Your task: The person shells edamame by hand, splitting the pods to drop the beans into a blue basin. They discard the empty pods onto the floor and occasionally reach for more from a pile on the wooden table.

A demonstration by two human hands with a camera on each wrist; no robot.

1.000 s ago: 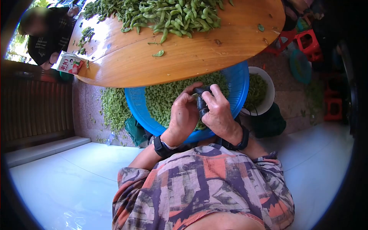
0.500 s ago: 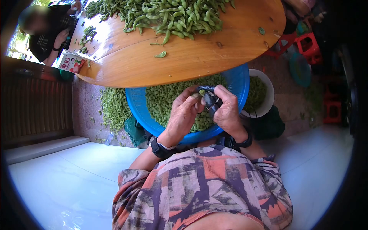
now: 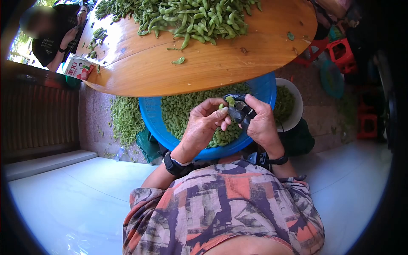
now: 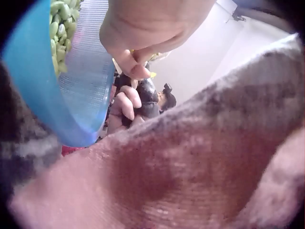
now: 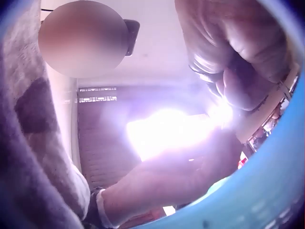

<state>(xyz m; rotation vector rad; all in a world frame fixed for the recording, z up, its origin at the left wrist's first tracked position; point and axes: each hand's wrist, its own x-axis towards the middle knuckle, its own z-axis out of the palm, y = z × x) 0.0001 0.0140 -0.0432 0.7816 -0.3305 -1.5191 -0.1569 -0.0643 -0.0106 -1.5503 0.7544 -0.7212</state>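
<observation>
Both hands meet above a blue plastic basin point(image 3: 272, 89) full of shelled green soybeans point(image 3: 174, 114). My left hand point(image 3: 199, 129) pinches a small green soybean pod point(image 3: 221, 106) between thumb and forefinger, its other fingers loosely bent. Black covers point(image 3: 236, 114) wrap the fingertips and thumb of my right hand point(image 3: 264, 127), which grips a green, opened-looking piece of pod point(image 3: 230, 100) right beside the left fingertips. In the left wrist view, the left hand point(image 4: 155, 24) reaches down to the black-covered fingers. Glare in the right wrist view hides the contact point.
Ahead is a wooden table point(image 3: 238, 63) bearing a heap of soybean pods point(image 3: 195, 21) and a red-and-white carton point(image 3: 79, 67). Pods point(image 3: 127, 119) lie on the floor left of the basin; a white bucket point(image 3: 298, 102) stands right. A person point(image 3: 53, 42) sits far left; red stools point(image 3: 342, 55) stand right.
Both hands have shifted slightly right, and the right hand has turned so its black-covered fingers show more. The left thumb and forefinger now pinch at the pod. The person at far left has moved their arms.
</observation>
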